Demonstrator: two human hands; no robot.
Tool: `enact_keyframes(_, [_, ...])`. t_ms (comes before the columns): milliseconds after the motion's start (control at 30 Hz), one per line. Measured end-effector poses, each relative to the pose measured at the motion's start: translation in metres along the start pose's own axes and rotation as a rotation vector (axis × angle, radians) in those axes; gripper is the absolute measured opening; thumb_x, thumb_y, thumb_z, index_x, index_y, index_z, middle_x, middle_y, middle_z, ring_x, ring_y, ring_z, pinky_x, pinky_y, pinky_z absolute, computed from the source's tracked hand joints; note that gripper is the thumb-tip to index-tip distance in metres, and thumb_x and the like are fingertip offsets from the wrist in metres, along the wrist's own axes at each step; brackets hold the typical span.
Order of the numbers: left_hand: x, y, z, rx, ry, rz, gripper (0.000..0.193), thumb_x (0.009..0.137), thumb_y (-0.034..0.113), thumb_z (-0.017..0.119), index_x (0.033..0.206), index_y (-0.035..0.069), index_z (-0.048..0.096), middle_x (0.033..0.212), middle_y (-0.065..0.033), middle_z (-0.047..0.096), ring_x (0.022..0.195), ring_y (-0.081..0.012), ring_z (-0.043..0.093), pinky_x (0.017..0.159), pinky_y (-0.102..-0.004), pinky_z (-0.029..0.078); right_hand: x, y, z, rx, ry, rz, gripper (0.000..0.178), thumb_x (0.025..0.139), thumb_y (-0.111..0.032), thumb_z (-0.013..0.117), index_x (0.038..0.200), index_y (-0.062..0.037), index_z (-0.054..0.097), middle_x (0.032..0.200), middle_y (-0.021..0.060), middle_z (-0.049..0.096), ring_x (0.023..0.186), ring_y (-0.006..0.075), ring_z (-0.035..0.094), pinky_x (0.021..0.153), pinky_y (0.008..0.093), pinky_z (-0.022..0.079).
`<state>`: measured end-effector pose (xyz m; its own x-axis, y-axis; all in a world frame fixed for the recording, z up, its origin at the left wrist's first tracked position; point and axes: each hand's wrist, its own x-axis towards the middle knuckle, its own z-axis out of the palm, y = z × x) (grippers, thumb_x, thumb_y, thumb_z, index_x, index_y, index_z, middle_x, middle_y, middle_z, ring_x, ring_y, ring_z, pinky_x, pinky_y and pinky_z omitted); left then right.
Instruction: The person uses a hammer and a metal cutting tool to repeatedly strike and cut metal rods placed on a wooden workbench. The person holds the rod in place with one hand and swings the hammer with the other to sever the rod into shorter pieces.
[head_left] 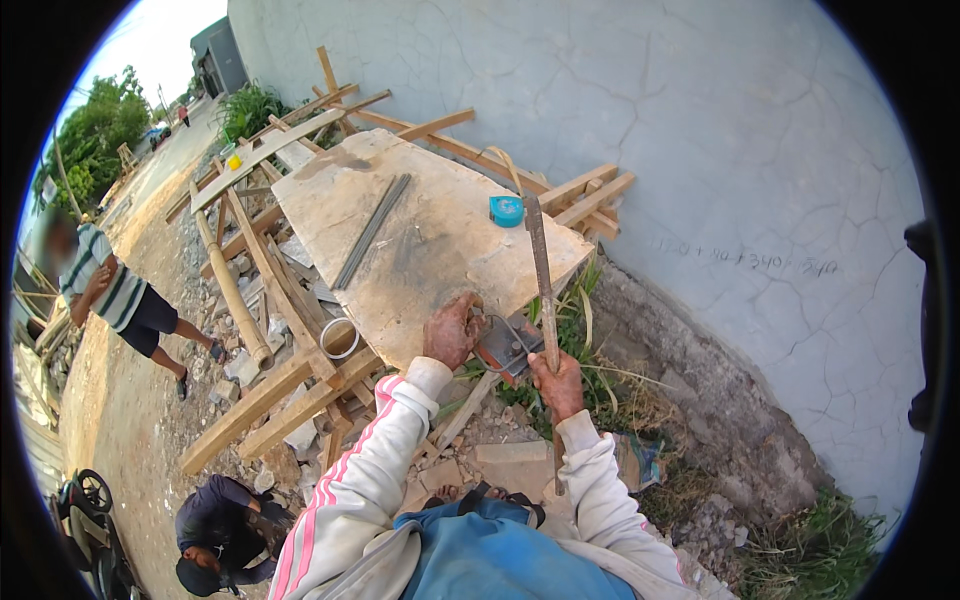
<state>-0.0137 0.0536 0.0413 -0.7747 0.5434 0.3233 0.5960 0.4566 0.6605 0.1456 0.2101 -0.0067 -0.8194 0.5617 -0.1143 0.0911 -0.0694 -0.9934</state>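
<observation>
My right hand [557, 384] is wrapped round a long, rusty flat bar [543, 270], which stands nearly upright in the view and extends above and below my fist. At the board's near edge my left hand [452, 330] is closed, its fingers at a thin bent metal rod [515, 332]. That rod curves over a small dark metal block with reddish sides [508, 350], between my two hands. Beyond them lies a worn, stained wooden board [330, 215]. A bundle of thin grey rods [372, 232] rests on it, and a turquoise tape measure [507, 211] sits near its right side.
Timber beams [262, 405] and a bamboo pole [232, 290] lie left of the board, with a white ring [340, 339] near its corner. A cracked wall [700, 130] rises on the right. One person [125, 285] stands left; another person [225, 530] crouches lower left near a motorbike [90, 530].
</observation>
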Motion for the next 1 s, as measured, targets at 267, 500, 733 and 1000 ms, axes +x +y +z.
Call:
enact_keyframes(267, [-0.011,-0.019,0.013,0.291,0.088,0.054,0.029,0.085,0.023,0.071,0.108,0.006,0.068,0.095,-0.0145,0.069,0.091,-0.0362,0.065,0.083,-0.0477,0.049,0.005,0.016,0.005,-0.202,0.093,-0.085,0.023,0.092,-0.019,0.072,0.099,0.0018,0.066,0.069,0.0083,0.062,0.061,0.0166,0.059,0.061,0.0339,0.048])
enact_keyframes(500, [-0.015,-0.009,0.027,0.409,0.098,0.049,0.018,0.088,0.023,0.066,0.102,0.012,0.072,0.098,-0.0105,0.067,0.097,-0.0323,0.064,0.088,-0.0469,0.045,-0.007,0.006,0.008,-0.320,0.133,-0.098,0.033,0.092,-0.026,0.072,0.112,0.0004,0.068,0.081,0.0154,0.067,0.073,0.0244,0.064,0.073,0.0375,0.051])
enact_keyframes(733, [-0.016,-0.009,0.037,0.459,0.153,0.059,0.016,0.089,0.023,0.064,0.099,0.012,0.070,0.096,-0.0115,0.066,0.092,-0.0320,0.064,0.086,-0.0472,0.046,-0.035,-0.023,-0.022,-0.414,0.064,-0.141,0.039,0.094,-0.036,0.072,0.103,0.0014,0.064,0.078,0.0115,0.061,0.071,0.0207,0.057,0.068,0.0365,0.048])
enact_keyframes(1000, [-0.013,-0.011,0.037,0.423,0.130,0.062,0.014,0.086,0.017,0.066,0.098,0.009,0.069,0.094,-0.0133,0.063,0.092,-0.0331,0.063,0.084,-0.0460,0.048,-0.104,-0.034,-0.102,-0.547,-0.016,-0.103,0.046,0.098,-0.045,0.064,0.095,0.0004,0.059,0.070,0.0105,0.050,0.067,0.0192,0.046,0.062,0.0367,0.042])
